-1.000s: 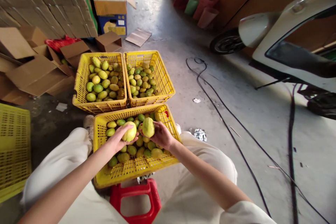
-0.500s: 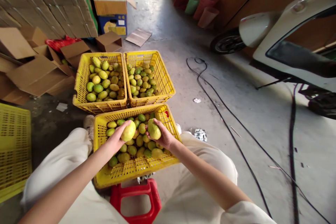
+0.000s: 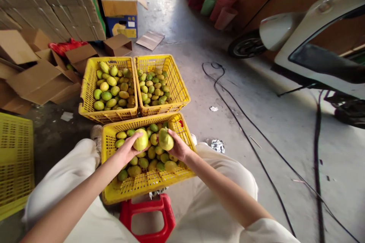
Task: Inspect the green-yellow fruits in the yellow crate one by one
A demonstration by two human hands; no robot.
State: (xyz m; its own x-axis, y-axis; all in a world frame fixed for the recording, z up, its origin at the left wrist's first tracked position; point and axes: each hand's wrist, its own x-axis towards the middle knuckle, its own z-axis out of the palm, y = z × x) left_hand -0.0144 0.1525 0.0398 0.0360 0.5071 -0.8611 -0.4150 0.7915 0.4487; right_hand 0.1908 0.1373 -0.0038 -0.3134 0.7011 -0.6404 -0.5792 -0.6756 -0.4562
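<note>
My left hand (image 3: 127, 151) is closed round a yellow-green lemon (image 3: 140, 140), its thumb across the top. A second greenish lemon (image 3: 165, 139) sits in my right hand (image 3: 178, 148), with the fingers wrapped about its right side. Both hands are held apart over a yellow plastic crate (image 3: 114, 193) between my knees. Several green and yellow lemons (image 3: 151, 152) lie in that crate, partly hidden beneath my hands. Under the crate's front edge, a red plastic stool (image 3: 168, 216) shows.
Beyond stand a left yellow crate (image 3: 85, 95) and a right one (image 3: 181, 87), each holding lemons. Another yellow crate (image 3: 15, 159) is at far left, below opened cardboard boxes (image 3: 37, 83). Black cables (image 3: 242, 114) cross the floor near a white scooter (image 3: 285, 34).
The lemon in my left hand has turned and shows a greener side. The right-hand lemon has also rotated and shifted slightly left. The crates have not moved.
</note>
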